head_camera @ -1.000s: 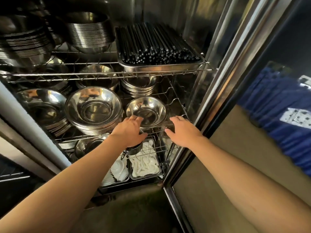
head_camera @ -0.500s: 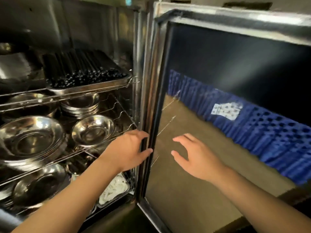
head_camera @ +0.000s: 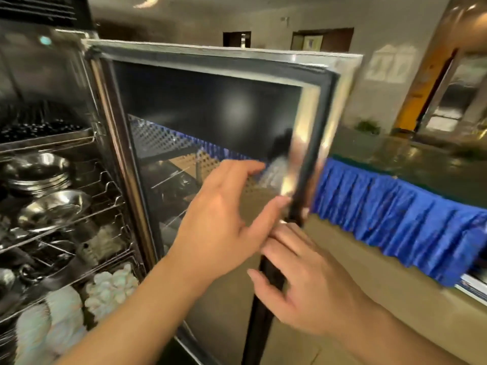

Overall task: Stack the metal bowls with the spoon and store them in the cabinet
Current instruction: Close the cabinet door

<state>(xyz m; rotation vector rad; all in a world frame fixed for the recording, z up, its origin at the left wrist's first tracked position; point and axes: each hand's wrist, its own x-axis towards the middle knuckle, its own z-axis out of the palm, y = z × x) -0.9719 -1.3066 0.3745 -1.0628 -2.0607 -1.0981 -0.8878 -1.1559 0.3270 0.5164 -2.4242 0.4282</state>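
Note:
The steel cabinet stands open at the left, its glass door [head_camera: 210,122] swung out in front of me. On a wire shelf inside sits a small metal bowl [head_camera: 52,208], with a stack of metal bowls [head_camera: 39,172] behind it. My left hand [head_camera: 221,217] lies flat against the inside of the door glass, fingers spread. My right hand [head_camera: 303,280] wraps its fingers round the door's free edge [head_camera: 303,180], just below the left thumb. No spoon is visible in the bowl; the picture is blurred.
A tray of black chopsticks [head_camera: 44,130] rests on the upper shelf. White spoons [head_camera: 110,288] and white dishes [head_camera: 50,320] fill the bottom rack. A table with a blue pleated skirt [head_camera: 395,217] runs along the right, behind the door.
Both hands left the bowl shelf and moved right to the door. The left hand went from the cabinet frame to the glass; the right hand took hold of the door's edge. My view turned right.

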